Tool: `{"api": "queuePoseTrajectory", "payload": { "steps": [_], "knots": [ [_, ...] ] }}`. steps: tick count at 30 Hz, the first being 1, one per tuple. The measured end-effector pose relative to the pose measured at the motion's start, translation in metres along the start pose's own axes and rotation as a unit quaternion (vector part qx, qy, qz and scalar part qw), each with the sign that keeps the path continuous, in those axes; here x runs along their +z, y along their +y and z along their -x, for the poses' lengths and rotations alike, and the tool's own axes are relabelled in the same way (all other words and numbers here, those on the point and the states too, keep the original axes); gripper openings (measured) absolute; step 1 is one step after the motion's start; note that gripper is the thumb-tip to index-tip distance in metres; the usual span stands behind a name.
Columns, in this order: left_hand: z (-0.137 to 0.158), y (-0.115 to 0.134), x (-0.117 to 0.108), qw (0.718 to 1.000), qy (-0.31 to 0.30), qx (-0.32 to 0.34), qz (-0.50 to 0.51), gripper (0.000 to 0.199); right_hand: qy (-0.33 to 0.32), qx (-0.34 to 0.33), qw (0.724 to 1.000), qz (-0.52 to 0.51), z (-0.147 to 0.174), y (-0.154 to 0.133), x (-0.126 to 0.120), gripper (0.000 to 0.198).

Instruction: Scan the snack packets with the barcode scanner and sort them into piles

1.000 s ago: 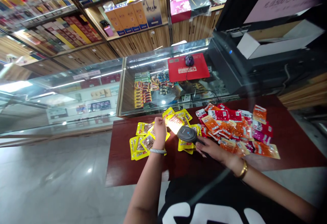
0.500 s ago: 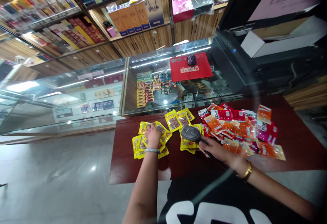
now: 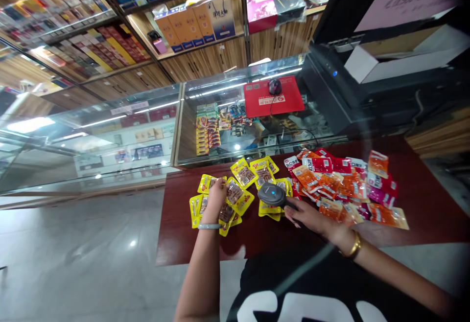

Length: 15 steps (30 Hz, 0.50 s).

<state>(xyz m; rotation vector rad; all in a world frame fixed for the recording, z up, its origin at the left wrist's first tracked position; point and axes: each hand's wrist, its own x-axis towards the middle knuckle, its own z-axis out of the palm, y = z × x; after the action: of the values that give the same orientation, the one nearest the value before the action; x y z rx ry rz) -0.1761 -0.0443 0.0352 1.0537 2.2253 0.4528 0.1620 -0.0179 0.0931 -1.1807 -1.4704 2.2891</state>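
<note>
My left hand (image 3: 217, 197), with a pale bracelet at the wrist, pinches the edge of a yellow snack packet (image 3: 237, 192) with a clear window. Other yellow packets (image 3: 198, 207) lie overlapping beneath and around that hand. My right hand (image 3: 303, 214) is wrapped round the handle of a dark grey barcode scanner (image 3: 272, 194), whose small blue light is lit. The scanner head hovers over a second pile of yellow packets (image 3: 270, 210) and hides part of it. Just behind, one yellow packet (image 3: 244, 172) lies tilted beside others.
A heap of orange and red packets (image 3: 330, 182) covers the right part of the dark red tabletop (image 3: 176, 243). Behind stands a glass display counter (image 3: 205, 89) bearing a red mat (image 3: 253, 102) and a mouse (image 3: 274, 86). A black machine (image 3: 330, 92) borders the right.
My left hand has shifted slightly left, its fingers now pinched at a packet's edge. Packets by it have slid right and turned. The scanner's blue light now shows; my right hand has barely moved.
</note>
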Motion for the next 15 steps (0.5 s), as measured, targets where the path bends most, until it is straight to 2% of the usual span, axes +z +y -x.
{"api": "queuePoseTrajectory", "payload": {
  "steps": [4,7,11,15],
  "knots": [
    [0.012,0.024,0.006,0.993,-0.059,0.070,0.078,0.013,-0.014,-0.011,1.000,-0.015,0.001,-0.004,0.003,0.064],
    [0.018,0.046,0.019,0.987,-0.075,0.119,0.077,0.016,-0.011,-0.013,1.000,-0.012,0.001,-0.005,0.003,0.066],
    [0.018,0.071,0.038,0.986,-0.074,0.138,0.059,0.019,0.006,-0.013,1.000,-0.017,0.002,-0.007,0.000,0.059],
    [0.019,0.082,0.051,0.967,-0.097,0.145,0.185,0.023,0.023,-0.013,0.999,-0.020,0.006,-0.008,-0.002,0.049]
  ]
}}
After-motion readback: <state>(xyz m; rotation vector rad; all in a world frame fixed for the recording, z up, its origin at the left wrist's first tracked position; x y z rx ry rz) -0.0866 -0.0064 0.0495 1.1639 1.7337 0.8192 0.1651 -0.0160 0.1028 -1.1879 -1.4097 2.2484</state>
